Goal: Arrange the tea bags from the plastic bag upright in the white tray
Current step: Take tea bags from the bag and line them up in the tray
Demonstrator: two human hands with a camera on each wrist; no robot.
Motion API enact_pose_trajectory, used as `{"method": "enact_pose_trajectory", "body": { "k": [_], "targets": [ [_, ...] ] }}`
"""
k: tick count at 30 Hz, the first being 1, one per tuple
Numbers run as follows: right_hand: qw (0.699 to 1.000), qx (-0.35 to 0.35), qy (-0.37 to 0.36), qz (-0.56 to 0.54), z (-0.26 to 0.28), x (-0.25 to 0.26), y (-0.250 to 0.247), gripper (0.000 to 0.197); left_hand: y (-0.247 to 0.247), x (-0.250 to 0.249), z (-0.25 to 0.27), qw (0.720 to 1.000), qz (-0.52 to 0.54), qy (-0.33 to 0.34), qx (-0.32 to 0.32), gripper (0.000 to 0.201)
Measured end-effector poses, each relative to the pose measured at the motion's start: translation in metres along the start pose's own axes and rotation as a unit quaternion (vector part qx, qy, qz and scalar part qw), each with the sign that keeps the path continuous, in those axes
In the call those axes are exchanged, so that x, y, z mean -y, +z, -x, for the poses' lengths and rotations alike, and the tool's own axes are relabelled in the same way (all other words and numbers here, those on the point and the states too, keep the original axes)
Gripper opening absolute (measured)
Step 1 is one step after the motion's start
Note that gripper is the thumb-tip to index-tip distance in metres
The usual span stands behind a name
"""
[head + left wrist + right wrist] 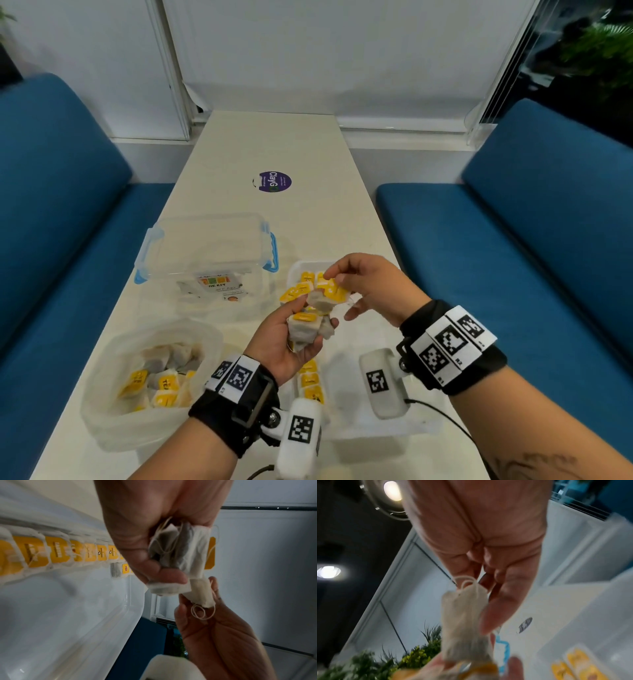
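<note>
My left hand [308, 325] is raised over the white tray [344, 394] and grips a bunch of tea bags [303, 330]. My right hand [337, 294] pinches one tea bag with a yellow tag [330, 291] at the top of that bunch. From the left wrist, the bunch [178, 550] sits in my curled left fingers, and the right hand [205, 615] holds a bag [200, 593] with its looped string. A row of upright tea bags [56, 550] lines the tray's wall. The plastic bag [150, 377], at the left, holds several more.
A clear lidded box with blue latches [205, 253] stands behind the plastic bag on the white table [274, 144]. A purple round sticker [275, 181] lies further back. Blue benches [513, 257] flank the table on both sides.
</note>
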State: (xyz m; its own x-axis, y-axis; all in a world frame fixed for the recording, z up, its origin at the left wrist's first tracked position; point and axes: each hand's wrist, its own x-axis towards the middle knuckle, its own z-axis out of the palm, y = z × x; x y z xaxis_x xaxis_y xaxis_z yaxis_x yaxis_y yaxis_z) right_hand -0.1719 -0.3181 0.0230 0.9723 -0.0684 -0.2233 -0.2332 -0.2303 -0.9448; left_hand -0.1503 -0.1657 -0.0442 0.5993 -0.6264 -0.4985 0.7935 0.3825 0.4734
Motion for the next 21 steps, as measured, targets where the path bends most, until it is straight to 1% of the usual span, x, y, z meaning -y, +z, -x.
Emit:
{"method": "enact_pose_trajectory", "body": {
  "k": [3, 6, 7, 8, 10, 12, 14, 16, 17, 18, 19, 20, 21],
  "targets": [
    [0.992, 0.068, -0.036, 0.103, -0.006, 0.009, -0.008, 0.027, -0.003, 0.002, -0.002, 0.999, -0.032, -0.037, -0.001, 0.050],
    [0.967, 0.128, -0.058, 0.211, -0.010, 0.017, -0.010, 0.024, -0.002, 0.004, -0.002, 0.996, -0.057, -0.060, 0.021, 0.047],
    [0.961, 0.141, -0.065, 0.230, -0.011, 0.019, -0.009, 0.024, -0.001, 0.004, -0.002, 0.995, -0.066, -0.064, 0.031, 0.045],
    [0.958, 0.151, -0.069, 0.232, -0.011, 0.020, -0.009, 0.024, 0.001, 0.004, -0.001, 0.994, -0.075, -0.066, 0.037, 0.045],
    [0.965, 0.168, -0.076, 0.186, -0.012, 0.021, -0.007, 0.026, 0.003, 0.003, 0.000, 0.992, -0.091, -0.069, 0.051, 0.040],
    [0.972, 0.185, -0.080, 0.123, -0.013, 0.020, -0.006, 0.027, 0.004, 0.002, 0.001, 0.990, -0.109, -0.056, 0.064, 0.037],
    [0.974, 0.190, -0.077, 0.100, -0.015, 0.018, -0.005, 0.027, 0.005, 0.003, 0.001, 0.988, -0.127, -0.041, 0.078, 0.035],
    [0.973, 0.171, -0.079, 0.132, -0.018, 0.015, -0.005, 0.025, 0.006, 0.004, 0.000, 0.987, -0.134, -0.026, 0.084, 0.033],
    [0.971, 0.149, -0.080, 0.166, -0.018, 0.015, -0.005, 0.021, 0.006, 0.004, -0.001, 0.987, -0.138, -0.015, 0.081, 0.032],
    [0.969, 0.119, -0.083, 0.199, -0.019, 0.014, -0.005, 0.019, 0.006, 0.005, -0.003, 0.987, -0.145, 0.002, 0.069, 0.030],
    [0.969, 0.075, -0.082, 0.222, -0.020, 0.011, -0.005, 0.021, 0.005, 0.005, -0.005, 0.987, -0.153, 0.021, 0.052, 0.029],
    [0.971, 0.023, -0.072, 0.225, -0.020, 0.008, -0.005, 0.026, 0.005, 0.005, -0.007, 0.986, -0.159, 0.041, 0.033, 0.028],
    [0.977, -0.020, -0.049, 0.204, -0.019, 0.004, -0.005, 0.029, 0.005, 0.005, -0.008, 0.985, -0.162, 0.059, 0.019, 0.027]
  ]
}}
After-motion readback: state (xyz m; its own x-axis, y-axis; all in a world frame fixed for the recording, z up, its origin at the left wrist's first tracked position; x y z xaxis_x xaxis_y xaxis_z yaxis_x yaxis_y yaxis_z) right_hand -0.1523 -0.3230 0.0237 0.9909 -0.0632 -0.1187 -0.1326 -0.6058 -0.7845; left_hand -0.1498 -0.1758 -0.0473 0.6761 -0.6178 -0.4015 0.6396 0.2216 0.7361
